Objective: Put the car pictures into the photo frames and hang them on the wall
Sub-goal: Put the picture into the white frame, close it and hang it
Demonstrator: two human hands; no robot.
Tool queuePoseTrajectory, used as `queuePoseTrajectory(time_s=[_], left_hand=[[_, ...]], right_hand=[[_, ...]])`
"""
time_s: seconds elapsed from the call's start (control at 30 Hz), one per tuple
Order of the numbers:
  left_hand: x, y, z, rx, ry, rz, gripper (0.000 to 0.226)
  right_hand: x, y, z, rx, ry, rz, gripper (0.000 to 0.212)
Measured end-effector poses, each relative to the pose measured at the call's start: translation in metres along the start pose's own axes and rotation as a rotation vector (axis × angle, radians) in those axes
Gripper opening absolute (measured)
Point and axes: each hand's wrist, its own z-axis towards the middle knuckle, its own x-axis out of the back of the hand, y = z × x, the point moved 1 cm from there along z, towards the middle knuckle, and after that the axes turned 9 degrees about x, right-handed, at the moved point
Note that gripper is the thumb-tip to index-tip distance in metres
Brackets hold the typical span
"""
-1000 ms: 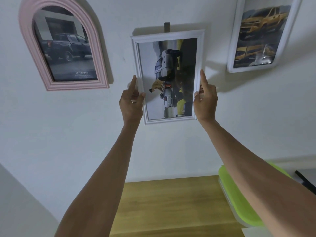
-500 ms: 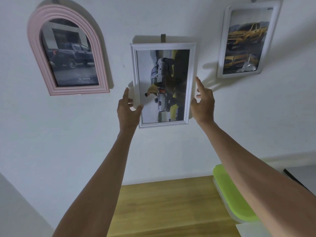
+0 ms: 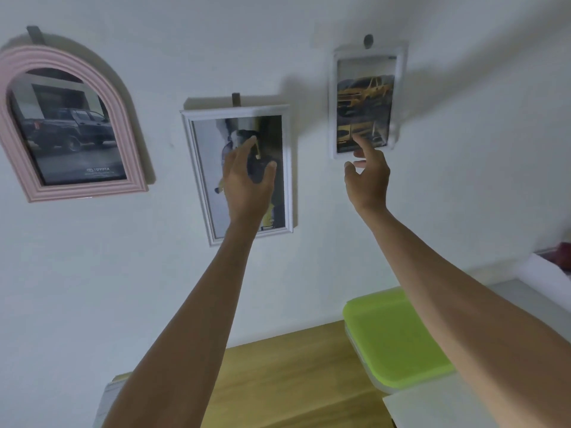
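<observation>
While a second ago both our hands pinched the side edges of the middle white frame (image 3: 236, 171), we now have them off it: in the head view the left hand (image 3: 247, 177) floats in front of the picture glass with its grip spread, fingers loose and holding nothing, and we cannot tell whether any fingertip brushes the glass. The right hand (image 3: 367, 177) has swung away to the right, its grip also spread, index finger reaching up toward the lower edge of the small white frame (image 3: 364, 100) with the yellow car picture; contact there is blurred and we cannot confirm it.

Behind the left grip, the middle frame hangs alone from its hook (image 3: 236, 98), flat against the wall (image 3: 463, 149), with the car picture inside turned sideways. To the left of that grip, well apart, the pink arched frame (image 3: 71, 125) hangs with its dark pickup picture. Far below both grips lie the wooden tabletop (image 3: 278, 375) and a box with a green lid (image 3: 395, 335).

We judge the hanging of the middle frame done, since it stays up unsupported. All three frames are on the wall, so what remains looks like straightening; the right hand seems headed to nudge the small frame.
</observation>
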Motion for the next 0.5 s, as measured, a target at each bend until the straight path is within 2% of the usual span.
queuePoseTrajectory(time_s=[0.2, 0.33, 0.5], left_hand=[[-0.081, 0.047, 0.004, 0.010, -0.124, -0.057, 0.054], [-0.130, 0.059, 0.015, 0.042, -0.132, -0.038, 0.054], [-0.166, 0.057, 0.033, 0.062, -0.124, 0.014, 0.063]], right_hand=[[0.042, 0.042, 0.049, -0.001, 0.037, 0.046, 0.048], [0.054, 0.070, 0.082, -0.003, 0.050, 0.046, 0.046], [0.054, 0.103, 0.118, -0.048, -0.021, 0.161, 0.049]])
